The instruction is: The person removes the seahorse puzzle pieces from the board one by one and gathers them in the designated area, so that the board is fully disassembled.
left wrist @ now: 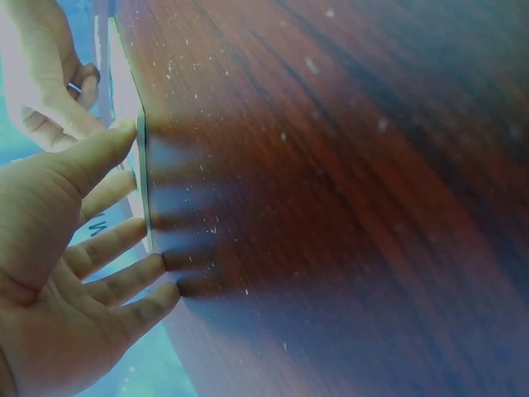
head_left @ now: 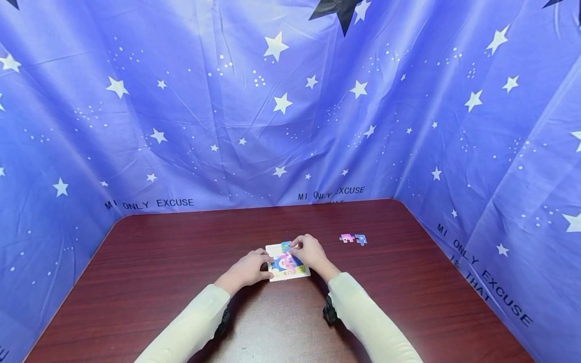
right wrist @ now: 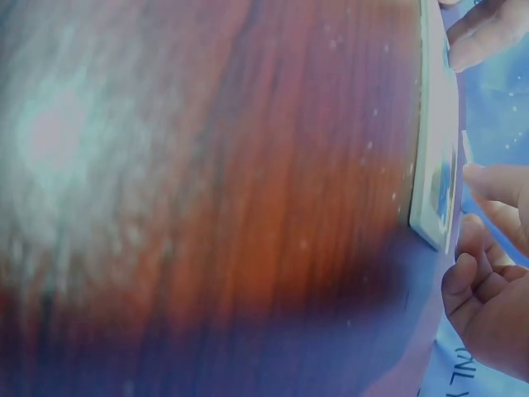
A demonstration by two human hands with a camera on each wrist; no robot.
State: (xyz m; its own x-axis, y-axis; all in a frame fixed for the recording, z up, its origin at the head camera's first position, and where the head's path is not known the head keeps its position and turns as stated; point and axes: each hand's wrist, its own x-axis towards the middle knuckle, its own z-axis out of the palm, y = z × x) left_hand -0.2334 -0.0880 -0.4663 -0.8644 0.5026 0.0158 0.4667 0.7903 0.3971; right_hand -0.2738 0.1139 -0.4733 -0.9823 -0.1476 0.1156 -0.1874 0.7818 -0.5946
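A jigsaw puzzle in a white-rimmed tray (head_left: 290,278) lies flat on the table, its assembled part showing a pink figure on blue and yellow. My left hand (head_left: 248,268) steadies the tray's left side; in the left wrist view its fairly straight fingers (left wrist: 111,240) touch the edge. At the tray's far side, my right hand (head_left: 313,253) pinches a blue puzzle piece (head_left: 285,246) between thumb and fingertips. In the right wrist view that piece shows only as a thin pale edge (right wrist: 466,147), raised above the tray. The right hand's other fingers are curled.
Two loose puzzle pieces lie side by side to the right on the dark red table (head_left: 181,252): a pink one (head_left: 347,238) and a blue one (head_left: 360,239). A star-patterned blue curtain (head_left: 236,111) stands behind the table and along both sides.
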